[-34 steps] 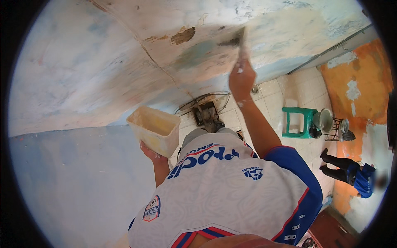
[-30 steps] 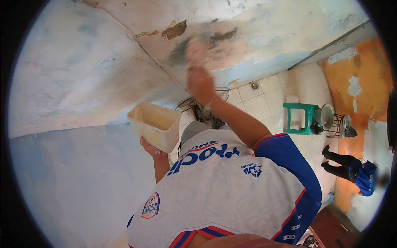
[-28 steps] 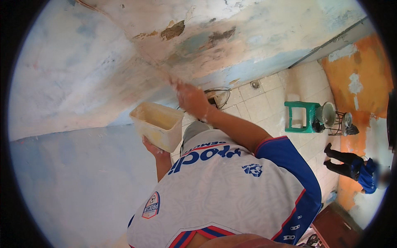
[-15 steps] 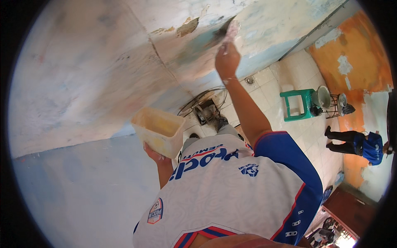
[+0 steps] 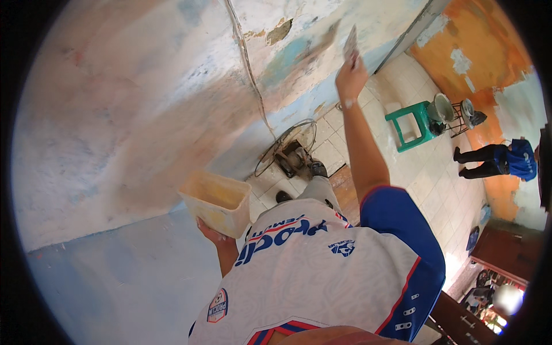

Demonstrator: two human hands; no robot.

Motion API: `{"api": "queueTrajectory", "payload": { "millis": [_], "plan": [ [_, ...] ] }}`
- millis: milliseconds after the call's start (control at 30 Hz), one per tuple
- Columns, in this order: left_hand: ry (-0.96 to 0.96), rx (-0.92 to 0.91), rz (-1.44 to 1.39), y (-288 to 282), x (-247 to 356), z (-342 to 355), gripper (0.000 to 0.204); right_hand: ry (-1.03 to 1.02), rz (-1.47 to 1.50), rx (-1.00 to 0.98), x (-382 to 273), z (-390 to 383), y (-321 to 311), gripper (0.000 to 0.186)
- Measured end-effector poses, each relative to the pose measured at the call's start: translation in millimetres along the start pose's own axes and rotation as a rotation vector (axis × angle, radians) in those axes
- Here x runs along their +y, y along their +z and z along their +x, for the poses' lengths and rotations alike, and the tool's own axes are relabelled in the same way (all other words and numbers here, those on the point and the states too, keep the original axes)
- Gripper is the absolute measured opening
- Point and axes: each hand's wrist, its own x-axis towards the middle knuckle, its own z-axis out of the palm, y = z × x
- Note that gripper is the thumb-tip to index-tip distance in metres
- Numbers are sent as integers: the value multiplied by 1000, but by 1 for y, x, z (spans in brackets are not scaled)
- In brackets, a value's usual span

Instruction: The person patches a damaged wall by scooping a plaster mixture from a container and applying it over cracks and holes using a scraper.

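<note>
My right hand, arm stretched out ahead, is closed round the handle of a putty knife smeared with pale filler. Its blade points up beside the wall; a dark shadow lies on the wall to its left, and the blade looks apart from the surface. My left hand supports a cream rectangular plastic tub from below and the side. The tub is tilted, and yellowish residue coats its inside. Part of the left hand's fingers is hidden behind the tub.
A cable runs down the patchy wall to a dark metal device on the tiled floor. Farther right stand a green stool and a grey bucket. Another person stands by the orange wall.
My right hand and the putty knife have shifted right, and the blade has come away from the wall. The view has turned, showing more cable. My left hand keeps holding the tub.
</note>
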Motion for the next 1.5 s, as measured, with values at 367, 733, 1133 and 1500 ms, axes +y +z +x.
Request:
{"api": "queueTrajectory", "payload": {
  "millis": [367, 733, 1133, 1500],
  "plan": [
    [-62, 6, 58, -22, 19, 12, 66, -159, 419, -329, -68, -168, 14, 29],
    [-64, -39, 160, -26, 21, 29, 62, 84, 71, -102, -34, -22, 40, 20],
    [-84, -34, 138, -6, 17, 22, 65, 104, 80, -302, -57, -112, -14, 24],
    [-91, -22, 18, -7, 13, 22, 62, -90, -7, -426, -23, -145, 42, 18]
  ]
}}
